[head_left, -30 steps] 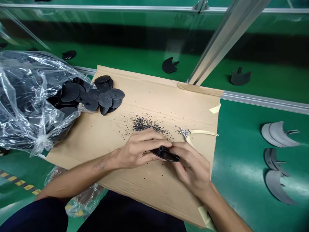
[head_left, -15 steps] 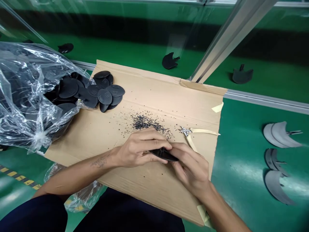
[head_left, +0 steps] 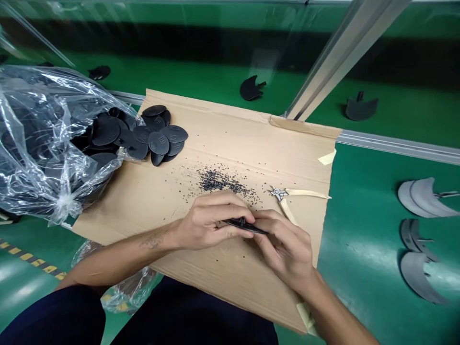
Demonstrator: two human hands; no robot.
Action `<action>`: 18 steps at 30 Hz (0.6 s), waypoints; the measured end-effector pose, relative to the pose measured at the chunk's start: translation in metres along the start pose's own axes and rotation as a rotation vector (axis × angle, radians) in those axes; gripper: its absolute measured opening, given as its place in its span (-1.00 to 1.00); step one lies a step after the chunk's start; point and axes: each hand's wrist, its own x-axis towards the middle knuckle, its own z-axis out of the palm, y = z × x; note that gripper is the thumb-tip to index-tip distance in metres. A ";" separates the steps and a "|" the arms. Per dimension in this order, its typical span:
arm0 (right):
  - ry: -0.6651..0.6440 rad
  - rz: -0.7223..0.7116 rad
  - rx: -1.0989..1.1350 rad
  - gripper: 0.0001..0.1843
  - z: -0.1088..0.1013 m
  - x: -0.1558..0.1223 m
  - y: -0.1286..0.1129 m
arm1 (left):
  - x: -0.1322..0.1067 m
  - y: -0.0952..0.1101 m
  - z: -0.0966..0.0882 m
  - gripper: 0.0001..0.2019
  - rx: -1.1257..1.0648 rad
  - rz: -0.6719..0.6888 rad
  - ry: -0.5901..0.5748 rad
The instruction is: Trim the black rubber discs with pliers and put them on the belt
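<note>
Between both hands is a black oval plastic disc, seen almost edge-on, with a small raised piece on its upper side. My left hand pinches its left end, thumb and fingers above and below. My right hand grips the right end, and the fingertips of both hands nearly meet. Just beyond the hands lies a scatter of tiny black plastic bits on the cardboard. A pair of side cutters with cream handles rests beyond my right hand, its jaws pointing left.
At the left, a clear plastic bag spills black oval discs onto the cardboard. A metal post rises at the back right. Grey curved parts lie on the green surface to the right, and black curved parts lie behind.
The disc has tipped from showing some of its face to nearly edge-on. Both hands keep their hold on it. The whole view has shifted slightly.
</note>
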 end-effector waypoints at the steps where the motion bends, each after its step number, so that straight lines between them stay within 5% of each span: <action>1: 0.010 0.007 0.001 -0.84 0.001 0.000 0.000 | 0.000 -0.001 0.000 -0.83 -0.009 -0.005 -0.015; 7: -0.017 0.000 -0.042 -0.85 -0.012 0.006 0.001 | -0.004 -0.006 0.001 -0.70 -0.010 0.000 -0.030; 14: -0.194 0.125 -0.828 -0.35 -0.066 0.007 0.030 | -0.002 -0.015 -0.003 -0.71 0.177 -0.025 0.128; 18: -0.204 0.142 -0.873 -0.52 -0.067 0.003 0.037 | 0.001 -0.016 -0.004 -0.73 0.235 0.021 0.153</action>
